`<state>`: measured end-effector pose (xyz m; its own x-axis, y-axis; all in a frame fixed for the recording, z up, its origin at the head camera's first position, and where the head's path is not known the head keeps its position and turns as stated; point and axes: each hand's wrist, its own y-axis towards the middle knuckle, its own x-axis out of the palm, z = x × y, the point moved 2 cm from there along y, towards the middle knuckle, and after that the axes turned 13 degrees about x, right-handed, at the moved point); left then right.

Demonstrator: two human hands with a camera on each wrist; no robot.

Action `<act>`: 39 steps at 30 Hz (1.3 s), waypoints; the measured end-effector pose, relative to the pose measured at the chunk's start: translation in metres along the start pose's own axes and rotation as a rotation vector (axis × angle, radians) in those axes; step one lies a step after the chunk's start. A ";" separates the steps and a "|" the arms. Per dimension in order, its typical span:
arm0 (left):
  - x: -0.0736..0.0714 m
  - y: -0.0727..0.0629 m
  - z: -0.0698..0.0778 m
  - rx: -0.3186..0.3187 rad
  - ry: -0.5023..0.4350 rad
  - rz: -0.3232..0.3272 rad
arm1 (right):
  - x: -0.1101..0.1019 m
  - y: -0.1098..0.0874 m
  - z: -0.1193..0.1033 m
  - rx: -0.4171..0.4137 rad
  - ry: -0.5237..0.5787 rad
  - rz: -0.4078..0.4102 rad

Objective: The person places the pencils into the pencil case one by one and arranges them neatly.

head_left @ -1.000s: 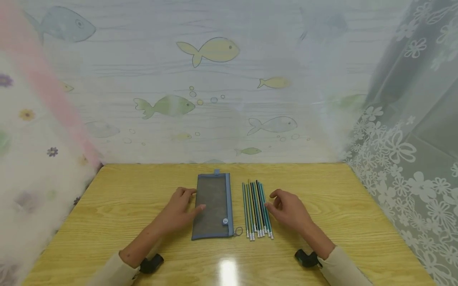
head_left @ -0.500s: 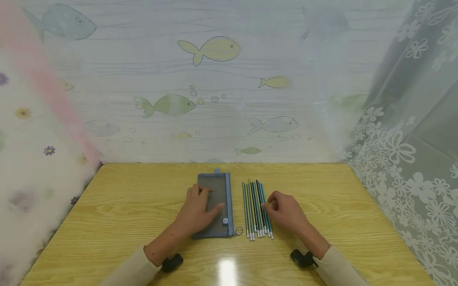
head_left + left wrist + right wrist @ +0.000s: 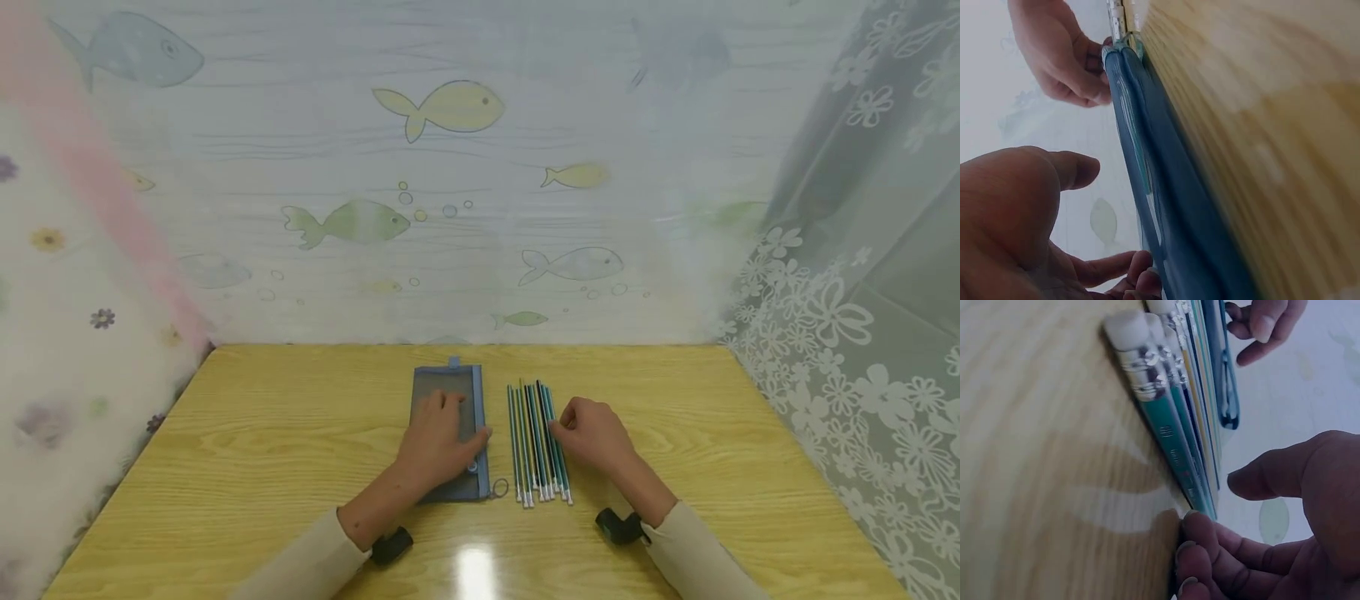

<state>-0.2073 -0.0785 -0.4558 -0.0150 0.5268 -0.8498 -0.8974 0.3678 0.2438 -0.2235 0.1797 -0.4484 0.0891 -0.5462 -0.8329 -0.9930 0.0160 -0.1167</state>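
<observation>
Head view shows us pencils on the tabletop, right of the mesh pouch, none lifted yet. Left wrist view: left hand, thumb spread, pinches nothing over the pouch. Right wrist view: right hand, thumb apart, holds nothing beside the pencils.

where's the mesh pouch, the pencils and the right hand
Mesh pouch [image 3: 478, 402]: head view, blue edge strip.
Pencils [image 3: 542, 442]: head view, middle of the shafts.
Right hand [image 3: 598, 433]: head view, back of the hand.
</observation>
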 end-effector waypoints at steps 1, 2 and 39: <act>0.001 0.001 0.001 -0.002 0.004 -0.002 | 0.000 0.001 -0.001 0.002 -0.001 -0.003; 0.002 0.002 0.002 -0.004 0.005 -0.003 | 0.001 0.002 -0.002 0.006 -0.002 -0.004; 0.011 0.012 0.011 -0.058 0.009 -0.077 | 0.001 0.010 -0.005 0.061 -0.101 -0.063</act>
<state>-0.2135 -0.0599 -0.4567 0.0513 0.4917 -0.8692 -0.9201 0.3617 0.1503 -0.2337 0.1755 -0.4478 0.1615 -0.4609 -0.8727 -0.9789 0.0371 -0.2007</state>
